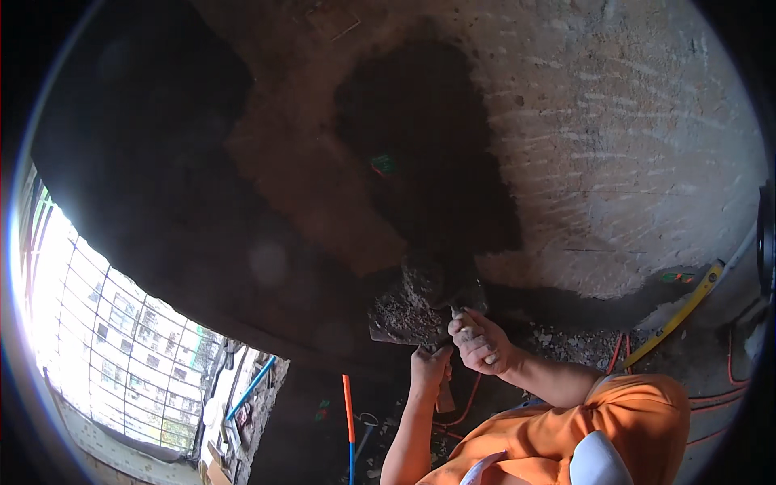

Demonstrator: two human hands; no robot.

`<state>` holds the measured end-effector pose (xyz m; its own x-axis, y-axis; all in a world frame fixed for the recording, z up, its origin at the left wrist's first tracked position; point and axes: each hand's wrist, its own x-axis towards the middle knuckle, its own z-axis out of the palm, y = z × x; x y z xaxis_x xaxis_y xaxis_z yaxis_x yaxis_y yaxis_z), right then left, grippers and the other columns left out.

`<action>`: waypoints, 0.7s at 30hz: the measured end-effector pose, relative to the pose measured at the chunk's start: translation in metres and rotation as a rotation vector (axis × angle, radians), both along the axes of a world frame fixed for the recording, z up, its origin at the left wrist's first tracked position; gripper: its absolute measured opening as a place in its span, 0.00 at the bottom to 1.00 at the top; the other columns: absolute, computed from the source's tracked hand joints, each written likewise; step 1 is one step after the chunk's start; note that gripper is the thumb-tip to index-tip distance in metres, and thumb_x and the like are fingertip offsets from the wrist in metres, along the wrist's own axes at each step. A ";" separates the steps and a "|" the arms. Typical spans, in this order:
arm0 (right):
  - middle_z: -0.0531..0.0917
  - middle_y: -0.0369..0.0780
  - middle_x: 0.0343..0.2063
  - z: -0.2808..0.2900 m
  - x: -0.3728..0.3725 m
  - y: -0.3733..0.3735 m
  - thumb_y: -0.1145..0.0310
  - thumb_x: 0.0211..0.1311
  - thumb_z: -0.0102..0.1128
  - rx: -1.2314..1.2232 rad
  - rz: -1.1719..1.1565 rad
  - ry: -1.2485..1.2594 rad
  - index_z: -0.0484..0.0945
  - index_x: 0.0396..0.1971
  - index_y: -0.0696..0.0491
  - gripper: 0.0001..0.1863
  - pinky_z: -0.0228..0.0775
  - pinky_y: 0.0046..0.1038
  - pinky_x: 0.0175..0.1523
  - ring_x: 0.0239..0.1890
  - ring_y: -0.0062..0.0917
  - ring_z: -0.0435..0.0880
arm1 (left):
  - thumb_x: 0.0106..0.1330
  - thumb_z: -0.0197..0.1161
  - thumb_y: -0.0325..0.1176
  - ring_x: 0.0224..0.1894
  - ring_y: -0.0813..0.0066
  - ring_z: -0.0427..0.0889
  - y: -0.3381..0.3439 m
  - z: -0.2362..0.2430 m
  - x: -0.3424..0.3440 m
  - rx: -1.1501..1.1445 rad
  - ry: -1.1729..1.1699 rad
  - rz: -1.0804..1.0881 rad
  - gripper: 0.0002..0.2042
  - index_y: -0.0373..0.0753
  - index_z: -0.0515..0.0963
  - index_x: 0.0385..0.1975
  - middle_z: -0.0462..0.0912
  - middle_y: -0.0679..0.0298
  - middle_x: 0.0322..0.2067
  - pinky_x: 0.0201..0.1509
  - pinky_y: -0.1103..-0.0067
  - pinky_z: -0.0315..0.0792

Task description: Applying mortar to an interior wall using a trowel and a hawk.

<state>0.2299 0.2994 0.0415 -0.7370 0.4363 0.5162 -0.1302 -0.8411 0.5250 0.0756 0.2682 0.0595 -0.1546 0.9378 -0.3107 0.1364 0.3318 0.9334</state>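
Note:
My left hand (pixel 431 368) is closed around the handle of a flat mortar board (pixel 386 330), held low in front of the wall. A lump of wet grey mortar (pixel 414 303) is heaped on the board. Just to its right, my right hand (pixel 482 343) grips the light-coloured handle of a trowel (pixel 457 312), whose blade is hard to make out against the dark mortar. Ahead, the wall (pixel 598 137) carries dark wet patches of fresh mortar (pixel 428 129) at its middle and left, and a rough pale surface on the right.
A barred window (pixel 121 339) glares at the lower left, its sill cluttered with tools. One yellow spirit level (pixel 679 315) leans at the right. Orange conduits (pixel 715 398) and rubble (pixel 578 346) lie along the wall's foot. An orange-and-blue pipe (pixel 349 420) stands left of my arm.

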 end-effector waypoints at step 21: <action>0.70 0.33 0.18 0.335 -0.218 0.233 0.41 0.66 0.38 0.284 -1.109 -1.068 0.69 0.31 0.49 0.25 0.61 0.25 0.18 0.16 0.22 0.69 | 0.56 0.63 0.28 0.10 0.78 0.69 0.039 0.005 -0.022 -0.013 -0.129 0.131 0.13 0.39 0.68 0.13 0.69 0.68 0.11 0.13 0.79 0.63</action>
